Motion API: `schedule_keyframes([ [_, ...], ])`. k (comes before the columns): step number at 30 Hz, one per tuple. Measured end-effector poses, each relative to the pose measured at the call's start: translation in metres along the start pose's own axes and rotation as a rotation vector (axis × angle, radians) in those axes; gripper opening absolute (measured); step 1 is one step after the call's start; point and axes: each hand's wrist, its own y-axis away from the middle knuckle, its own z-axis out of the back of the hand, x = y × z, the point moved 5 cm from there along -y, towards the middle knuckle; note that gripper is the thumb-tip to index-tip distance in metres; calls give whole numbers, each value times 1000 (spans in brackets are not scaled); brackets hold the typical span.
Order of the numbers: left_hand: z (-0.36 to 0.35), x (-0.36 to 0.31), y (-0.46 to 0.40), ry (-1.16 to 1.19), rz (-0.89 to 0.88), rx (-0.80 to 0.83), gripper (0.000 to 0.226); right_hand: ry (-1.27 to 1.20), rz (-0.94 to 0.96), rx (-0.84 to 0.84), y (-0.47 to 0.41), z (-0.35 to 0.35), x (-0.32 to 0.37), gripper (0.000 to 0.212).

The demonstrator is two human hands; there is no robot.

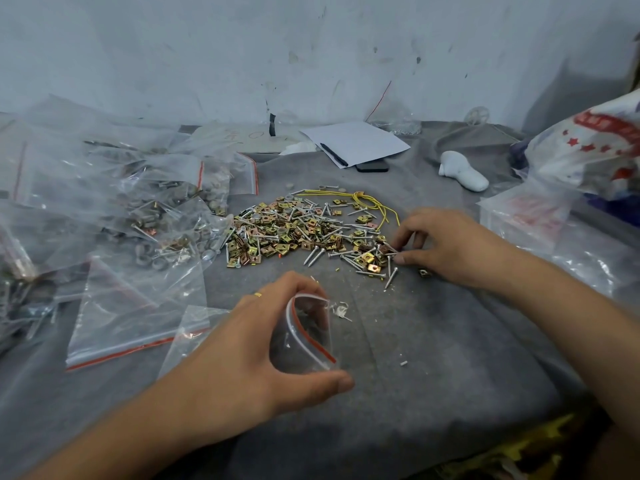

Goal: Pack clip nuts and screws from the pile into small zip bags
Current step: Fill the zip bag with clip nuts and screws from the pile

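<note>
Your left hand [263, 341] gripped the zip bag [304, 336] near of the pile [301, 230], mouth open toward it. Your right hand [440, 245] pinched clip nuts at the pile's right edge.

Left grip [277, 344] curled, thumb extended; right grip [440, 244] fingertips [398, 259] bent down, pinching.

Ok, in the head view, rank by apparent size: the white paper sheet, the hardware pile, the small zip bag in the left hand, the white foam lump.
1. hardware pile
2. white paper sheet, farther away, so probably understated
3. small zip bag, nearest the camera, so flattered
4. white foam lump
</note>
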Motion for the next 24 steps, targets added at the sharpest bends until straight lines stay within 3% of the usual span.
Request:
schedule_keyframes([
  [13, -1, 5, 1, 6, 12, 29, 80, 125, 0, -62, 1, -6, -6, 2],
  [18, 0, 4, -1, -7, 2, 26, 80, 15, -7, -302, 19, 20, -11, 4],
  [21, 1, 3, -1, -11, -7, 4, 79, 9, 9, -318, 30, 23, -9, 9],
  [24, 1, 3, 0, -23, -9, -16, 78, 153, 82, -327, 36, 26, -1, 4],
])
